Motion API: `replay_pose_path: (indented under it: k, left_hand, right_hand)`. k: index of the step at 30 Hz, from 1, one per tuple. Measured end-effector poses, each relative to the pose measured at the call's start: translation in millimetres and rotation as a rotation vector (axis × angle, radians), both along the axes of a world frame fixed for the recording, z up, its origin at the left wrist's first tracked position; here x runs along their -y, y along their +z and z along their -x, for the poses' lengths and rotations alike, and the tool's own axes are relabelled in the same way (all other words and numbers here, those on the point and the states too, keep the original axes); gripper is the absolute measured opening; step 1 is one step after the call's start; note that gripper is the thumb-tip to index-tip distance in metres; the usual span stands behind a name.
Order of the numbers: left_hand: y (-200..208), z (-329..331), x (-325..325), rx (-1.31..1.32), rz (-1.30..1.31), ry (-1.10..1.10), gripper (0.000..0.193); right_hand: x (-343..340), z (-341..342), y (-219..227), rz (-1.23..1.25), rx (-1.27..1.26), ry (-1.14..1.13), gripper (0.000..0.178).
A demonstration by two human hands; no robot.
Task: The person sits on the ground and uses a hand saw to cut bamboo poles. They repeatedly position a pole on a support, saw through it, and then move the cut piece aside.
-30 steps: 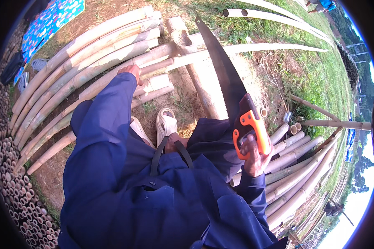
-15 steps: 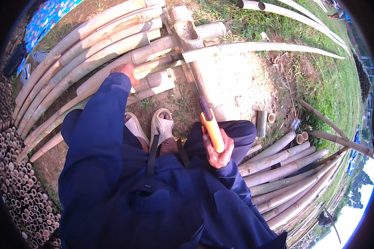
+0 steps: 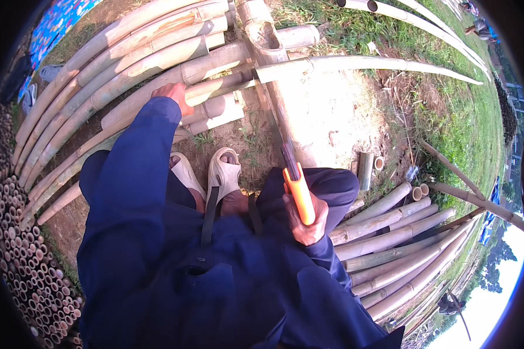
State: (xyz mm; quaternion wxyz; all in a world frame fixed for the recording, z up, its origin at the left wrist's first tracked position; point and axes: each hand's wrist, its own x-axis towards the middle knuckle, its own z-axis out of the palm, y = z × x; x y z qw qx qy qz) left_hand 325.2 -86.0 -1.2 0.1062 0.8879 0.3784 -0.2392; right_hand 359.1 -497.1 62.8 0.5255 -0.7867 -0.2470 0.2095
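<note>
My right hand (image 3: 310, 228) is wrapped round the orange handle of a hand saw (image 3: 298, 195). Its long blade runs forward to a bamboo pole (image 3: 355, 64) and meets it at a dark line near the blade's far end. On the left, my left hand (image 3: 173, 96) is closed over the same pole, some way from the blade. This pole lies across a thicker bamboo log (image 3: 272, 56) that has an open notch cut in its top. My fingertips under the pole are hidden.
Long bamboo poles (image 3: 108, 72) lie side by side at the left, with stacked short tubes (image 3: 35, 273) below them. More poles (image 3: 390, 238) are piled at the right. A short tube piece (image 3: 365, 170) stands on the ground. My sandals (image 3: 224, 174) are between the two sides.
My right hand has drawn the saw slightly back toward me, and more of the blade shows on my side of the pole. My left hand keeps its hold.
</note>
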Motion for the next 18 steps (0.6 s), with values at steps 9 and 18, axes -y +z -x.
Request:
replay_pose_path:
  k: [9, 18]
  left_hand:
    - [-4, 10, 1, 0.036, 0.001, -0.002, 0.06]
    - [1, 8, 1, -0.006, 0.021, 0.014, 0.058]
  right_hand:
    - [16, 10, 14, 0.036, 0.005, 0.043, 0.029]
    - [-38, -24, -12, -0.068, -0.079, 0.042, 0.012]
